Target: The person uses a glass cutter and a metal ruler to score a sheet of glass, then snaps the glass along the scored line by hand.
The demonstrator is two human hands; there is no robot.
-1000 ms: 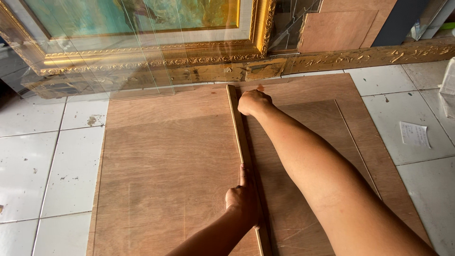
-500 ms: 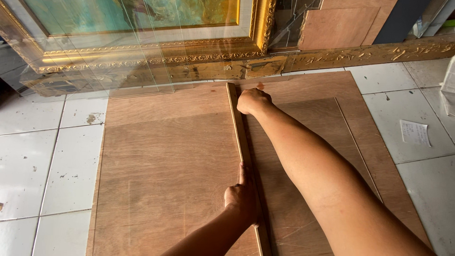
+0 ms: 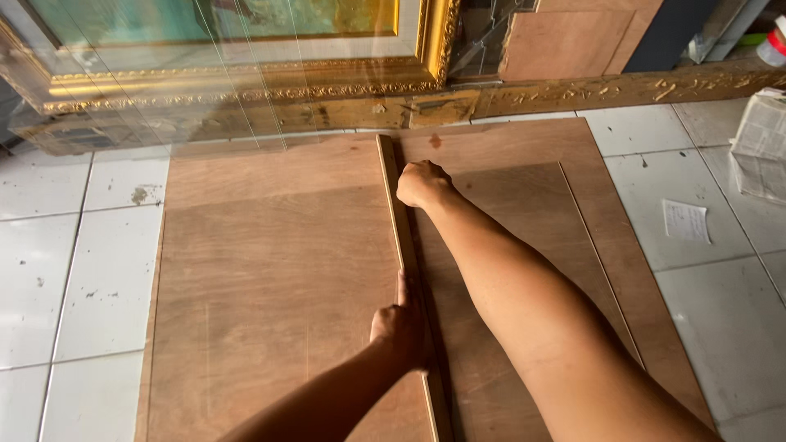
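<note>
White floor tiles [image 3: 78,270] surround a large plywood sheet [image 3: 270,286] lying flat on the ground, with an ornate gilt picture frame [image 3: 246,82] wrapped in clear film leaning behind its far edge. More plywood panels [image 3: 565,41] stand at the back right, and a scrap of paper [image 3: 686,221] lies on the tiles to the right, near a newspaper-wrapped bundle [image 3: 761,147].

On the sheet lies a long narrow wooden strip [image 3: 403,245], its long axis running straight away from the person, from the near edge of the view up to the far edge of the plywood just in front of the gilt frame. It lies roughly along the middle of the board, directly ahead of both hands.

Right hand [image 3: 422,184] is the farther one, reaching well forward with the arm extended; it is closed into a loose fist pressed against the right side of the strip near its far end. Whether the fingers actually wrap anything cannot be told from this angle. Left hand [image 3: 399,323] is the nearer one, resting on the strip toward its near half, fingers curled over the strip and one finger laid straight along its top, pressing rather than gripping fully.
</note>
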